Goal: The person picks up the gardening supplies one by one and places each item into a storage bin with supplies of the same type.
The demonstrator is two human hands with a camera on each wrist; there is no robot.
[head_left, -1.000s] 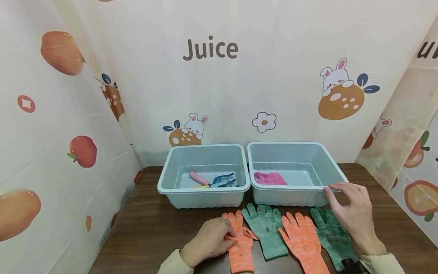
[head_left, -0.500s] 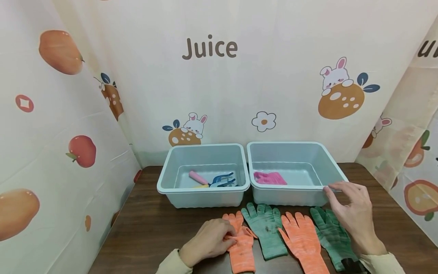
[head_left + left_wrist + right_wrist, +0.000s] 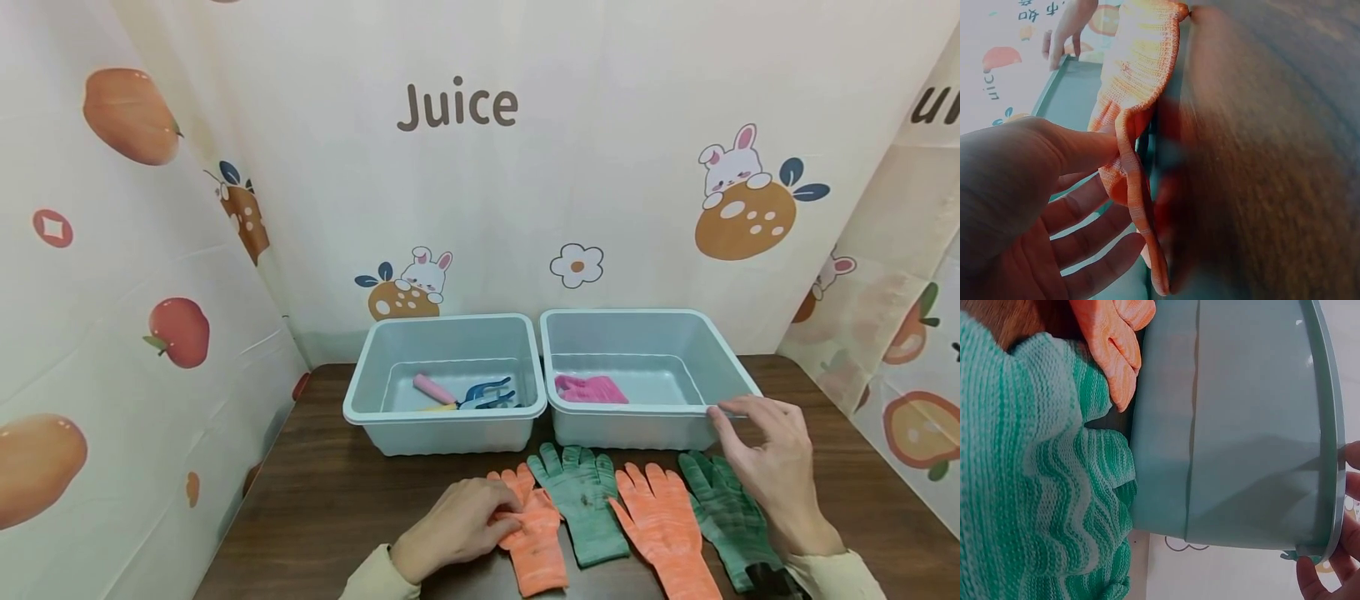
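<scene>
My left hand pinches the leftmost orange knit glove near its finger end, between thumb and fingers. In the left wrist view that glove stands on edge above the wood, one strip hanging down. My right hand holds the front right corner of the right pale blue bin by its rim. The right wrist view has the thumb and fingers on either side of the rim. Two green gloves and another orange glove lie flat in front of the bins. A crumpled pink glove is inside the right bin.
Left of that bin stands a matching bin with hand tools inside, one with a pink handle and some blue prongs. Both bins stand at the back of the brown wooden table, against a printed curtain.
The pinched orange glove has turned, its cuff end swinging to the right. My right hand stays on the bin's rim.
</scene>
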